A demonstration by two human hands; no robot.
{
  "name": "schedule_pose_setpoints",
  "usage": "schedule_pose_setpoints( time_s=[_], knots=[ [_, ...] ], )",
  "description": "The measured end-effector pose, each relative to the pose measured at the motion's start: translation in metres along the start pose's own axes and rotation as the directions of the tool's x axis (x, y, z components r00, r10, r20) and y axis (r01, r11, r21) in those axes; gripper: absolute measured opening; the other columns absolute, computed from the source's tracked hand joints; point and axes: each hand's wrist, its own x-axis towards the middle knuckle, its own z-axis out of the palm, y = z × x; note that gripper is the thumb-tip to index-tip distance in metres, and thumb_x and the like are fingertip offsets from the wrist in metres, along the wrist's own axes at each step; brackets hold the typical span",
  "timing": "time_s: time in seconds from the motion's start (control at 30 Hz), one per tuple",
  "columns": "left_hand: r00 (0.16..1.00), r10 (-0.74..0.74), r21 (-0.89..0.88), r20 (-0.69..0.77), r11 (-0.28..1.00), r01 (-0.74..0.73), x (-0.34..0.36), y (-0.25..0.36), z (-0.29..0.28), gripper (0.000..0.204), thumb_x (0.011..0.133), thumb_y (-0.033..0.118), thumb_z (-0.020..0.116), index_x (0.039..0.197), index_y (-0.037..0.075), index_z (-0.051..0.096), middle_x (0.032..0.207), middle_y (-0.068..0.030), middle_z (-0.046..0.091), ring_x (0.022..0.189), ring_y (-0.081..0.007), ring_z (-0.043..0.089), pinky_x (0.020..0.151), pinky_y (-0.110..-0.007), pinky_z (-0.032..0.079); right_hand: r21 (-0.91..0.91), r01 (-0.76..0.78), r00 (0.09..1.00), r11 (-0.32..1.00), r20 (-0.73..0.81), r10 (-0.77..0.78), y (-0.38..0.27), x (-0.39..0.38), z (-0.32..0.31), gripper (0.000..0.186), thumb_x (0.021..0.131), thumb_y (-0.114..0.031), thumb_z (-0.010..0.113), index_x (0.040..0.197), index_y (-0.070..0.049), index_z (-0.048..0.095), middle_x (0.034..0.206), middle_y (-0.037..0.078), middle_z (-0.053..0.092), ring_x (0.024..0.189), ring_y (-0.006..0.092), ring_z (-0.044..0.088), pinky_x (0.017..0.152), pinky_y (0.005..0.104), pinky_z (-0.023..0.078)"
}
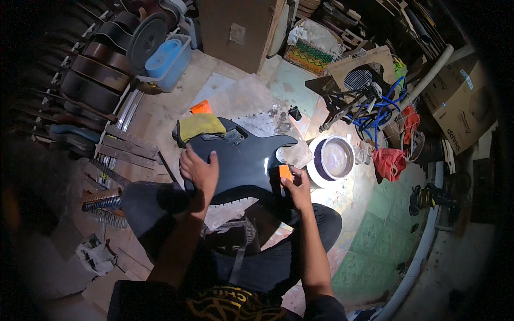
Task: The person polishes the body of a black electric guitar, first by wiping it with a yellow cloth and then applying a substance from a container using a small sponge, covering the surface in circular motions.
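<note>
Guitar body (239,163) (under left hand (200,170))

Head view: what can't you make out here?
In the head view:
- Dark guitar body, underside: faces away.
- Its surface under the yellow cloth: covered.
- Left hand, palm: hidden by its back.
- Orange block, far side: turned away from the camera.
</note>
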Motion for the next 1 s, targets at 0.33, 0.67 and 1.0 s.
schedule_pose_setpoints(
  time_s=[0.33, 0.67, 1.0],
  knots=[
    [0.840, 0.323, 0.176, 0.435, 0.885, -0.432, 0.020, 0.076, 0.033, 0.086, 0.088, 0.061, 0.062, 0.158, 0.017, 0.036, 0.166, -0.0193, 0.020, 0.152, -0.0475, 0.012, 0.118, -0.068, 0.011, -0.759, 0.475, 0.863, 0.445, 0.304, -0.403, 0.011, 0.004, -0.007, 0.047, 0.081, -0.005, 0.074, 0.126, -0.015, 0.066, 0.125, 0.025, 0.060, 0.117, 0.0434, 0.056, 0.109, 0.0575, 0.038],
    [0.836, 0.316, 0.188, 0.448, 0.881, -0.434, 0.027, 0.080, 0.034, 0.089, 0.084, 0.060, 0.065, 0.156, 0.017, 0.040, 0.166, -0.0202, 0.020, 0.151, -0.0497, 0.014, 0.108, -0.073, 0.028, -0.762, 0.488, 0.859, 0.425, 0.333, -0.389, 0.010, -0.003, 0.002, 0.055, 0.081, -0.005, 0.074, 0.132, -0.020, 0.061, 0.127, 0.023, 0.057, 0.119, 0.0452, 0.054, 0.107, 0.0558, 0.038],
    [0.837, 0.331, 0.224, 0.436, 0.861, -0.457, 0.026, 0.081, 0.039, 0.087, 0.084, 0.061, 0.063, 0.156, 0.017, 0.040, 0.166, -0.0200, 0.021, 0.152, -0.0495, 0.015, 0.112, -0.071, 0.022, -0.752, 0.488, 0.837, 0.444, 0.259, -0.482, 0.021, 0.006, -0.001, 0.044, 0.079, -0.005, 0.080, 0.120, -0.014, 0.068, 0.122, 0.020, 0.062, 0.103, 0.0417, 0.060, 0.092, 0.0497, 0.045]
  ],
)
